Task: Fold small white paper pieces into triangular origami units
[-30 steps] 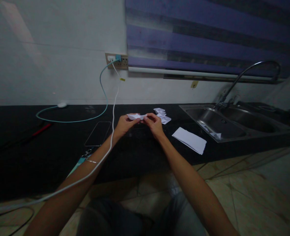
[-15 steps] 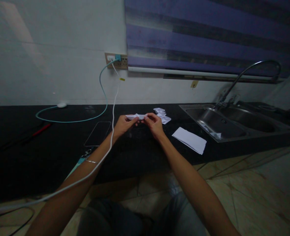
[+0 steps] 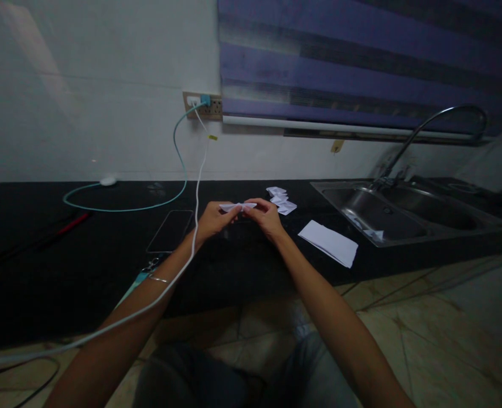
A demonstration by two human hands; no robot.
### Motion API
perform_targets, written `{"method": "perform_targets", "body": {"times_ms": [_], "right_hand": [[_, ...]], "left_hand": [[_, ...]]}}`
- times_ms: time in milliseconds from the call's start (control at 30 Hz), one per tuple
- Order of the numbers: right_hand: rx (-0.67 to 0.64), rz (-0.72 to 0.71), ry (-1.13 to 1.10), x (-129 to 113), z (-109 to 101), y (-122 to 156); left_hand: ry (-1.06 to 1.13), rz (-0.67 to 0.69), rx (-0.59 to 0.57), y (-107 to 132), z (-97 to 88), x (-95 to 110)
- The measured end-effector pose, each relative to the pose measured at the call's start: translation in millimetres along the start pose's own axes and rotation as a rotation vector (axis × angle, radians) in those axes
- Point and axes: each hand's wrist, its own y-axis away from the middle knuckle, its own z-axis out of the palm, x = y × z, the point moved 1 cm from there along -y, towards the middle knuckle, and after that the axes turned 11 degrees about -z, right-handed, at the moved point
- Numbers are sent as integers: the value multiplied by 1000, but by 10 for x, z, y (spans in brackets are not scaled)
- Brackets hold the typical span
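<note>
A small white folded paper boat is held just above the black counter, its two pointed ends reaching out sideways. My left hand pinches it from the left, thumb on the near side. From the other side my right hand grips it, with the thumb close to the left thumb near the middle. The fingers behind the paper are mostly hidden. Just beyond my right hand lie several folded white paper pieces. To the right of my right forearm rests a stack of white paper sheets.
A dark phone lies left of my left hand. A white cable hangs across my left forearm, and a teal cable loops over the counter. At the right is a steel double sink with a curved faucet.
Both thumbs have come closer together at the middle of the paper boat. The paper has tilted slightly, showing a flatter top edge and pointed ends. Things on the counter stay put.
</note>
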Motion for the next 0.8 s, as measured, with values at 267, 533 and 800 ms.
{"method": "perform_targets", "body": {"times_ms": [267, 533, 800], "right_hand": [[45, -33, 38, 23, -51, -18], [16, -78, 108, 26, -126, -28], [22, -44, 97, 48, -127, -45]], "left_hand": [[-112, 45, -175, -52, -90, -55], [79, -105, -354, -100, -60, -113], [2, -78, -183, -131, -75, -200]]}}
